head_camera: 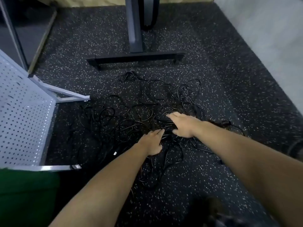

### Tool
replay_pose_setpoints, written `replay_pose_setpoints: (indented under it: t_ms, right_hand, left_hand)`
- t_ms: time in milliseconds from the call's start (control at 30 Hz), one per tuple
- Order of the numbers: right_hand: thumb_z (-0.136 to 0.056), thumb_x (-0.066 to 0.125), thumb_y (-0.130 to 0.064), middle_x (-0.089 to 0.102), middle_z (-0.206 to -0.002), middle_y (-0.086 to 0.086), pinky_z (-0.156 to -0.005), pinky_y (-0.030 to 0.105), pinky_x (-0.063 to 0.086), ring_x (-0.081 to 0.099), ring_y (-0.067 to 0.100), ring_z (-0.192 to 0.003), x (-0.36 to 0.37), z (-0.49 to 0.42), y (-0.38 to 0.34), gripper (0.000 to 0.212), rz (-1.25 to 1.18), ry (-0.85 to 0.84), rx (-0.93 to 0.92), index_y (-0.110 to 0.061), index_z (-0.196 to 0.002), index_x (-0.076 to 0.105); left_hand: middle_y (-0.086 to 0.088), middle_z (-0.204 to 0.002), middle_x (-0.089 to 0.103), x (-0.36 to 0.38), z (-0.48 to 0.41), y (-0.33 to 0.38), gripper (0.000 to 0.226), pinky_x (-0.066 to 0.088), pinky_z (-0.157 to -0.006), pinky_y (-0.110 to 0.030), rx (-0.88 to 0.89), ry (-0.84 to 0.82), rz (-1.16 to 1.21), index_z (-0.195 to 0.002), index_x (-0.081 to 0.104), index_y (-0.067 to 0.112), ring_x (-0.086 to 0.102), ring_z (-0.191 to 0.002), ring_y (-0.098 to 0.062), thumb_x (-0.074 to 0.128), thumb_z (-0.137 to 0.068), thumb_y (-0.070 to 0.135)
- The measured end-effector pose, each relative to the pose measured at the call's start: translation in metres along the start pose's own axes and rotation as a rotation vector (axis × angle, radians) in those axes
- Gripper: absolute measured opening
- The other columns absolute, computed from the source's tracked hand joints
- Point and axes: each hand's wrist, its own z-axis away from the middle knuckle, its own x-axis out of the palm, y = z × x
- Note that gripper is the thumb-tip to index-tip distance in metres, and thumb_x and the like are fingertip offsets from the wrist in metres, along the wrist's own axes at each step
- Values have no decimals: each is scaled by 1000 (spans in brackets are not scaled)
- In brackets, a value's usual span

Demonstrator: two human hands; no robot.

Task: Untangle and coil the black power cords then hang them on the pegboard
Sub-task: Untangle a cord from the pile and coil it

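Both my arms extend forward and down, left hand (pixel 152 142) and right hand (pixel 182 125) palm-down, fingers straight, resting on the tangled black power cords (pixel 131 126) on the speckled floor (pixel 221 79), right of the white pegboard (pixel 24 112).

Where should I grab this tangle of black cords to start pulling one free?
Probably the cord end with the pale tip, pinched from above by your left hand: it lies at the left edge of the tangle, clear of the dense middle.
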Motion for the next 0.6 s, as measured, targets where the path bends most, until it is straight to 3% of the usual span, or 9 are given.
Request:
replay_pose_setpoints:
  t_ms: [167, 267, 433, 600]
  right_hand:
    - [-103, 57, -28, 3, -175, 0, -123, 48, 31, 23, 27, -157, 15, -10, 20, 85, -16, -46, 30, -22, -167, 1]
    - [-103, 59, -30, 7, -174, 0, -123, 47, 31, 25, 27, -156, 19, -10, 32, 86, -31, -47, 38, -21, -167, 3]
    - [-102, 62, -34, 17, -172, 2, -120, 49, 35, 33, 27, -152, 23, 0, 43, 86, -82, -74, 70, -22, -167, 7]
    - [-101, 63, -42, 20, -170, 3, -119, 50, 37, 35, 28, -150, 15, 15, 38, 87, -107, -57, 85, -23, -167, 10]
  left_hand:
    - [-9, -168, 27, 19, -25, 9, 74, 35, -120, -50, -44, 23, -37, -167, 12, 17, 27, -153, -34, 54, -107, 25]
    - [-11, -154, 42, 22, -39, 9, 64, 43, -113, -48, -100, 74, -76, -162, 29, 14, 39, -143, -33, 59, -105, 21]
    - [-12, -125, 62, 17, -42, 6, 29, 55, -97, -44, -109, 85, 138, -127, 66, 8, 61, -116, -30, 53, -102, 3]
    - [-9, -125, 62, -40, -11, 1, 29, 56, -97, -41, -80, 133, 300, -127, 64, 18, 64, -110, -26, 64, -99, 12]
